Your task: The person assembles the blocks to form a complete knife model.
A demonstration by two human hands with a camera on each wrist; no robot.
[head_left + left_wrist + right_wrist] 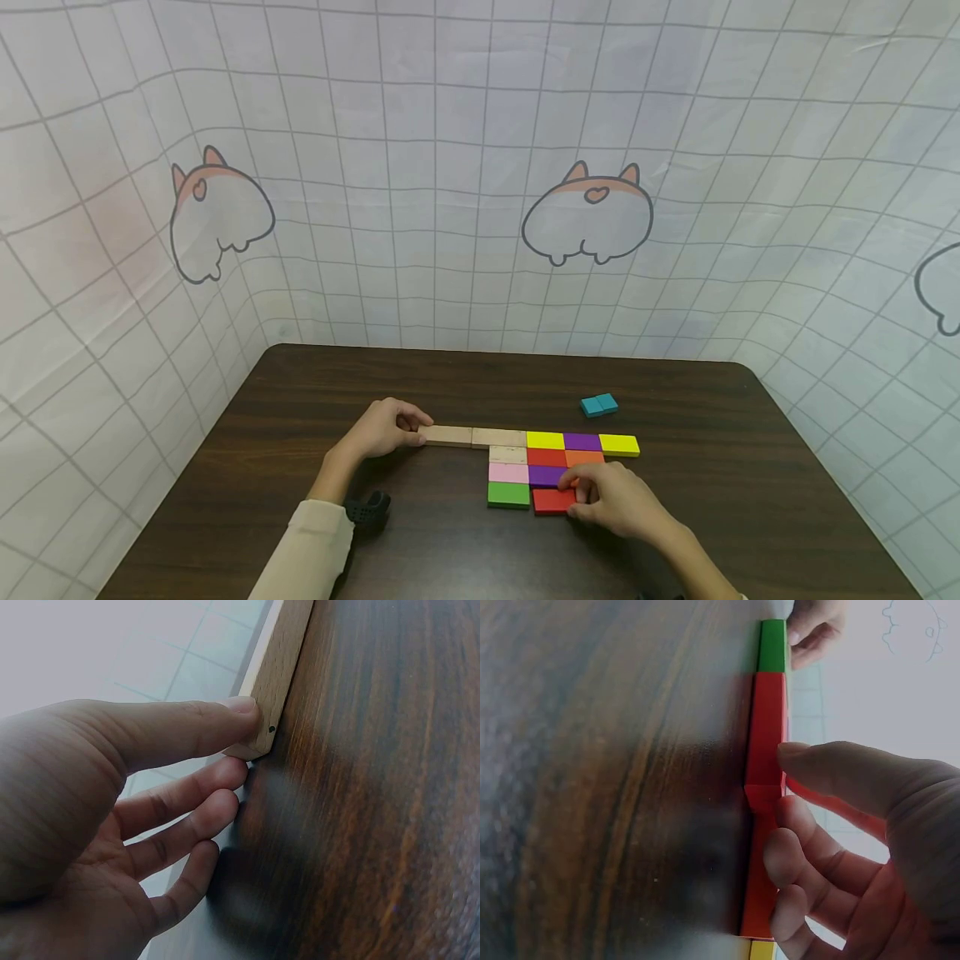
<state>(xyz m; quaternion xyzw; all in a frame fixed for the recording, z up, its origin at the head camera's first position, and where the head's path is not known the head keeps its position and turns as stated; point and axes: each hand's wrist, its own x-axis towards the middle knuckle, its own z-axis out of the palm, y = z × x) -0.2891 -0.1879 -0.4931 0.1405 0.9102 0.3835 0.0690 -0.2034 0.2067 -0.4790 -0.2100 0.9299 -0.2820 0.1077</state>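
My left hand (382, 428) holds the left end of a plain wooden block (448, 435), its thumb on the side of the wood in the left wrist view. A second plain block (498, 437) continues the row to yellow (545, 440) and purple blocks (582, 442). Nearer the front edge, my right hand (618, 500) pinches a red block (551, 502) at its right end. That block lies beside a green block (508, 495), in front of a purple one (547, 475). An orange block (759, 877) shows behind the fingers in the right wrist view.
Two small teal blocks (598, 405) lie together farther back on the dark wooden table (420, 542). Another yellow block (619, 445) ends the row at the right. A white gridded cloth (435, 208) surrounds the table's back and sides.
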